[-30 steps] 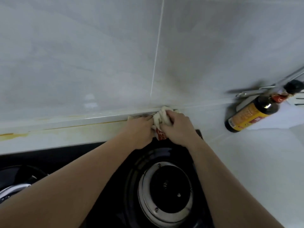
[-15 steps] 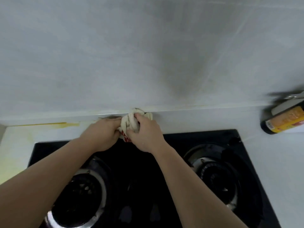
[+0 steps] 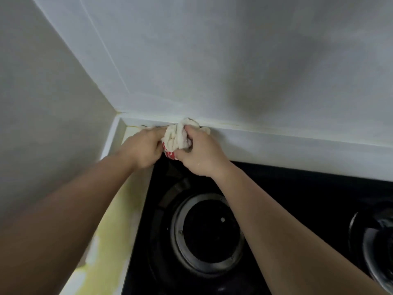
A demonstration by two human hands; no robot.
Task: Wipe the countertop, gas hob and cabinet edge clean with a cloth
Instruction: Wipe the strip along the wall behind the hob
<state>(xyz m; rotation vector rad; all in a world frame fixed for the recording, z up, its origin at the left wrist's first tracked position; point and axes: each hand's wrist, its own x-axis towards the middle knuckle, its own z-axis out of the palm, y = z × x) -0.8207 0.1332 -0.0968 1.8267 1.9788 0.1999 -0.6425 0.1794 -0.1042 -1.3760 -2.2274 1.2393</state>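
I've got both hands up at the back ledge (image 3: 276, 143), at about twelve o'clock from the near burner (image 3: 207, 233). The cloth (image 3: 176, 139) is bunched into a tight wad, I'd say so it can be forced into the seam where ledge meets wall. My right hand (image 3: 200, 154) is clenched round it from five o'clock; my left hand (image 3: 142, 149) grips its nine o'clock side, fingers reaching along the ledge. The wad sits squeezed between the two, above the gas hob (image 3: 297, 188). Yellow staining on the countertop (image 3: 110, 241) at eight o'clock looks unwiped.
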